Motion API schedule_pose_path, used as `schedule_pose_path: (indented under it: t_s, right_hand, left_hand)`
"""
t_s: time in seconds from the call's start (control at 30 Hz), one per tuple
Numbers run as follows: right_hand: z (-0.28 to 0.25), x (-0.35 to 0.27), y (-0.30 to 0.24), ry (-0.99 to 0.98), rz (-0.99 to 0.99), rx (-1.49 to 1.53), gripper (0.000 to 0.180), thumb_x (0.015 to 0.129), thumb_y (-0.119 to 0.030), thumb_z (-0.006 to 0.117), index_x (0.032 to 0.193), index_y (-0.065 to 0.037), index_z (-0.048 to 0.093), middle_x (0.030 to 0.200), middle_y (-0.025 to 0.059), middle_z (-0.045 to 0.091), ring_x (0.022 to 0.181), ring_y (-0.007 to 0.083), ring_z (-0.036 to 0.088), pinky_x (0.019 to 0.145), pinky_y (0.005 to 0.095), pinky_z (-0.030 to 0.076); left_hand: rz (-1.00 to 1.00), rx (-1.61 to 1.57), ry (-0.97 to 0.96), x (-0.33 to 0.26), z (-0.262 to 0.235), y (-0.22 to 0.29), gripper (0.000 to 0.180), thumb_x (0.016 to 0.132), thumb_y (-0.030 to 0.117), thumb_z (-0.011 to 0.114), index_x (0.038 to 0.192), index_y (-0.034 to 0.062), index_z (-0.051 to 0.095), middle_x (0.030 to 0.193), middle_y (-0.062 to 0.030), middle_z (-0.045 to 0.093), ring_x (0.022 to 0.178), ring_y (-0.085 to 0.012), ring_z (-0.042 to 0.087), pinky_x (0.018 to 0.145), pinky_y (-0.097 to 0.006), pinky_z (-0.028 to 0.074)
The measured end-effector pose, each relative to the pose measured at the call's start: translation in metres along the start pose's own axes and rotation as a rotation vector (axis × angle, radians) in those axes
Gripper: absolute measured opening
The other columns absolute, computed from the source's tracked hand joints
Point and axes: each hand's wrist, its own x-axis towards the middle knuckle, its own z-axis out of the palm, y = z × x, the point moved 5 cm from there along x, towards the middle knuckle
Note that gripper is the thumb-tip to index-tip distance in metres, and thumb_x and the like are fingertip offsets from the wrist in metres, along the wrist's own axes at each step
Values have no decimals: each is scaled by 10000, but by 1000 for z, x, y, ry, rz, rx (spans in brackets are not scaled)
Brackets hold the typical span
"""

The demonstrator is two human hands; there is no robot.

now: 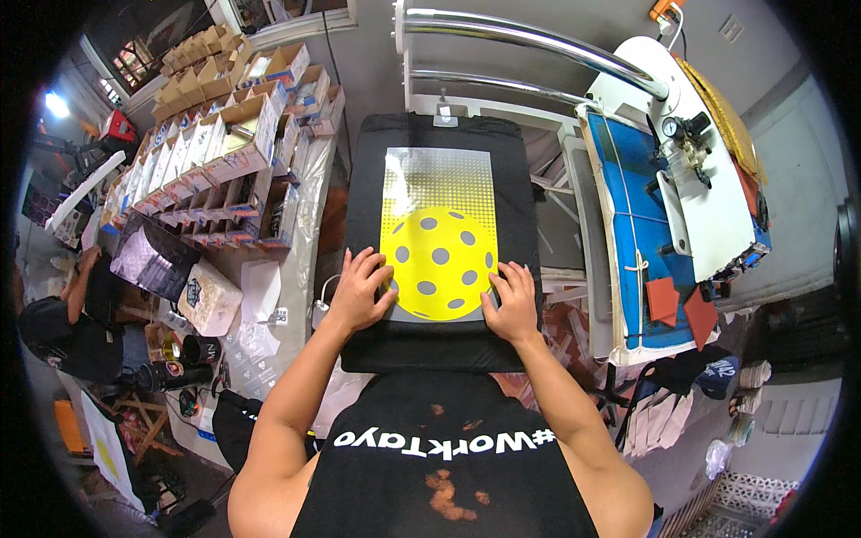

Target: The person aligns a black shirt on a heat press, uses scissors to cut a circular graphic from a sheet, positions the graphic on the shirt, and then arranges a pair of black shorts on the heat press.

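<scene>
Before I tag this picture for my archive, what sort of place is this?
Probably a printing workshop: a rectangular sheet with a yellow ball design lies on a black rectangular board, a white machine with a round gauge stands at right, and open cardboard boxes crowd the left.

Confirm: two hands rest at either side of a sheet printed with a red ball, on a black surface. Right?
The head view shows a yellow ball, not red. The left hand and right hand flank the sheet on the black surface.
</scene>
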Motion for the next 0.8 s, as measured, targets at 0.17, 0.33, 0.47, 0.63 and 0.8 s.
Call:
schedule_pose_path:
  t_s: [0.17, 0.33, 0.47, 0.63, 0.8]
  right_hand:
    - [0, -1, 2, 1, 12, 14, 352, 801, -188, 708, 1100, -4, 683, 1296, 180, 595, 1296, 382, 492, 1156, 553, 310]
    - [4, 23, 18, 69, 54, 35, 355, 811, -185, 701, 1113, -2, 665, 1297, 190, 590, 1291, 392, 495, 1151, 549, 308]
    - [-9, 129, 18, 206, 99, -81, 663, 914, -296, 627, 1461, 17, 422, 1574, 226, 340, 1471, 403, 289, 1205, 525, 219]
    - [54, 159, 66, -82, 164, -234, 742, 960, -473, 550, 1510, -5, 382, 1607, 238, 281, 1503, 401, 230, 1217, 542, 179]
    - [23, 169, 76, 175, 214, -69, 739, 962, -493, 548, 1482, 12, 410, 1559, 257, 360, 1459, 429, 309, 1182, 553, 251]
  left_hand:
    - [1, -7, -10, -6, 3, 0, 503, 814, 243, 752, 1266, 61, 629, 1379, -152, 551, 1415, -367, 395, 1205, -600, 204]
    - [-17, 4, -10, -7, 3, -1, 511, 811, 258, 753, 1266, 61, 630, 1373, -152, 554, 1412, -370, 395, 1205, -593, 208]
    - [-15, 9, -12, -4, 0, 0, 508, 800, 269, 760, 1247, 59, 643, 1365, -154, 557, 1410, -374, 397, 1202, -595, 213]
    - [-19, 4, 3, -3, 0, 2, 525, 773, 263, 778, 1246, 78, 645, 1352, -148, 567, 1398, -382, 415, 1191, -600, 231]
    - [-45, -3, 0, -9, -1, 1, 507, 787, 265, 771, 1236, 61, 654, 1360, -146, 565, 1405, -369, 406, 1202, -593, 220]
